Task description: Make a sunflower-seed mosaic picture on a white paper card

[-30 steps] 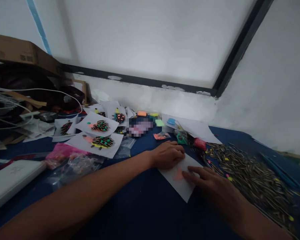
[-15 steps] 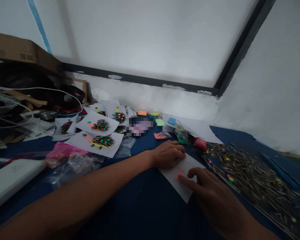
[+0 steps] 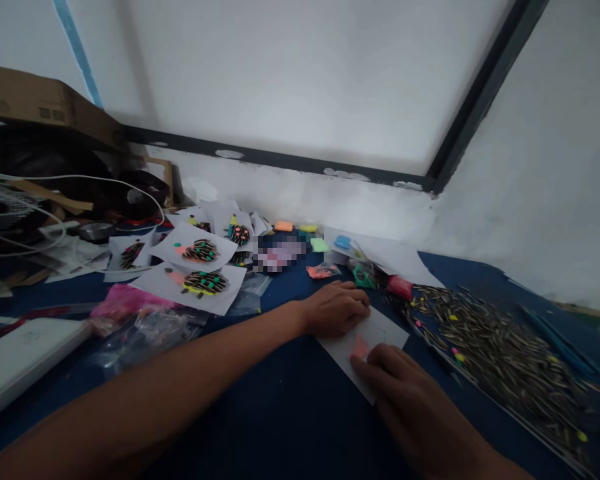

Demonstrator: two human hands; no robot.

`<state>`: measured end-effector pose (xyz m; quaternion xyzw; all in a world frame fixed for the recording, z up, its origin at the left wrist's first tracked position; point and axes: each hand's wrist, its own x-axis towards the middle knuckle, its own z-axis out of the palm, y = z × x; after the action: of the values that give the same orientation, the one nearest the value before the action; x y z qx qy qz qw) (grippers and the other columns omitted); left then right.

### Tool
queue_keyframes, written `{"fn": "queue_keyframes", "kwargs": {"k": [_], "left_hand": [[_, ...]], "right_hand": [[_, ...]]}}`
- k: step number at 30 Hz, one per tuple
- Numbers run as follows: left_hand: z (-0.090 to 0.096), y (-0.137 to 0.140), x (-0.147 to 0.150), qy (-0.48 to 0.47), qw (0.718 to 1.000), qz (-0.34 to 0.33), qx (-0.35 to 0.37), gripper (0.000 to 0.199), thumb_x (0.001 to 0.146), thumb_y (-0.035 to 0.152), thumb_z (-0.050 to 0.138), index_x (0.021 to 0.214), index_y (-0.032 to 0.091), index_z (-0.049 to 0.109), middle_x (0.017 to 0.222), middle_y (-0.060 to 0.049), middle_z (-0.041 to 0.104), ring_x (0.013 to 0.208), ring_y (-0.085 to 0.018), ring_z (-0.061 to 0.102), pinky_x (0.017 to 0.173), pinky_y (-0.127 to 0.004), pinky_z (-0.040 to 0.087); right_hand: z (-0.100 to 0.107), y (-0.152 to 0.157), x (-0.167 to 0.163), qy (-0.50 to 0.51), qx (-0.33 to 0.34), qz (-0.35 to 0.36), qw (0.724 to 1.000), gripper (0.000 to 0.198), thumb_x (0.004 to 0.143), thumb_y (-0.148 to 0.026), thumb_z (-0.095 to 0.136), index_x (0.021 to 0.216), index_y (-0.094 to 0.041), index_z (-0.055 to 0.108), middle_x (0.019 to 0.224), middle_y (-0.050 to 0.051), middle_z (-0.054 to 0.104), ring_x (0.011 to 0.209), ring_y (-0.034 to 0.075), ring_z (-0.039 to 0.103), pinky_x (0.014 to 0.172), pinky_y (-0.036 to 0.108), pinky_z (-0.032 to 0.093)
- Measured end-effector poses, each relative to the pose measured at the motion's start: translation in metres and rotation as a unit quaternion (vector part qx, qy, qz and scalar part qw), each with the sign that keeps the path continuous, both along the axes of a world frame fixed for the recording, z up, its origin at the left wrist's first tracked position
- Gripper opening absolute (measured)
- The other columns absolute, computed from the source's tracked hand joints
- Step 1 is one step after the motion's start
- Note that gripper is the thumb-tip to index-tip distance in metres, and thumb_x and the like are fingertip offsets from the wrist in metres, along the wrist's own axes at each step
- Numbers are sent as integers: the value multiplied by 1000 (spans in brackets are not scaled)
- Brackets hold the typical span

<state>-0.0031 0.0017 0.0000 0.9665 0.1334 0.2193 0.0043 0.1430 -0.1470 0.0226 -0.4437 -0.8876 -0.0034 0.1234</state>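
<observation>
A white sheet of paper (image 3: pixel 393 325) with faint drawn lines lies on the blue tabletop, carrying a flattened piece of orange modelling clay (image 3: pixel 361 347). My left hand (image 3: pixel 336 309) holds the sheet down at its far left part, fingers curled together and fingertips partly hidden. Over the near right part of the sheet is my right hand (image 3: pixel 410 387), its index finger stretched out and its tip at the near edge of the clay. The other right fingers are bent, and nothing shows in them.
To the right, a tray holds a heap of striped sunflower seeds (image 3: pixel 510 360). Bags of red clay (image 3: pixel 400 287) and green clay (image 3: pixel 364 275) lie beyond the sheet. Finished seed-and-clay hedgehog pictures (image 3: pixel 205 283), plastic bags (image 3: pixel 145 333) and a white box-like device (image 3: pixel 30 363) occupy the left side.
My right hand has shifted slightly left and nearer to me, its index finger now lower on the clay, uncovering more of it. My left hand stays in place.
</observation>
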Motion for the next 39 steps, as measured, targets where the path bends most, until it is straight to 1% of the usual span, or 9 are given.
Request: {"fn": "queue_keyframes", "kwargs": {"k": [5,7,10,13,15,17,23,34,39], "left_hand": [[1,-1,0,2,1000,1,-7,26,93,19,41,99,18,66,114,-3,64,97,-19,53,87,-33,39],[1,-1,0,1,1000,2,-8,26,93,19,41,100,19,66,114,-3,64,97,-19,53,86,-33,40],[2,-1,-1,1,1000,1,-7,26,94,20,41,99,19,66,113,-3,64,97,-19,53,85,-33,40],[2,-2,-1,3,1000,-1,-8,25,93,19,42,97,19,66,113,-4,63,97,-19,53,85,-33,39],[3,-2,-1,5,1000,-2,-10,24,93,19,42,98,19,66,113,-4,63,97,-19,53,85,-32,39],[3,-2,-1,3,1000,-2,-10,24,93,19,42,97,19,66,113,-3,63,97,-19,52,85,-32,39],[5,-2,-2,7,1000,-2,-8,23,92,19,43,97,19,66,113,-5,63,96,-18,52,85,-33,40],[3,-2,-1,3,1000,2,-2,23,92,18,44,98,19,66,113,-3,64,96,-18,52,85,-32,39],[2,-2,-1,0,1000,1,3,24,92,18,43,95,18,66,112,-3,63,96,-18,52,86,-32,40]], "right_hand": [[0,0,0,25,-16,7,1000,42,76,-2,39,106,-21,61,89,8,59,81,19,58,70,33,52],[0,0,1,30,-11,5,999,44,76,-1,39,107,-21,62,89,8,59,81,19,59,69,33,52],[-3,1,2,43,23,10,999,46,76,-2,39,111,-22,61,89,8,60,80,18,59,69,31,53],[-5,3,4,46,70,11,996,47,77,-2,38,116,-21,59,89,8,61,80,19,60,69,31,53],[-7,4,5,31,96,8,995,47,79,-3,39,118,-21,57,88,8,61,78,19,60,69,31,53],[-8,5,5,9,108,5,994,46,80,-3,39,119,-20,57,87,8,61,76,19,59,68,32,52],[-8,6,3,-27,87,-10,996,40,80,-6,42,113,-20,59,84,7,59,72,18,56,63,30,49],[-10,3,0,-11,62,-1,998,30,86,-8,39,104,-20,60,85,8,57,72,17,55,62,30,49],[-8,2,-1,13,29,1,1000,29,85,-8,40,103,-19,60,88,9,57,75,18,56,64,32,49]]}}
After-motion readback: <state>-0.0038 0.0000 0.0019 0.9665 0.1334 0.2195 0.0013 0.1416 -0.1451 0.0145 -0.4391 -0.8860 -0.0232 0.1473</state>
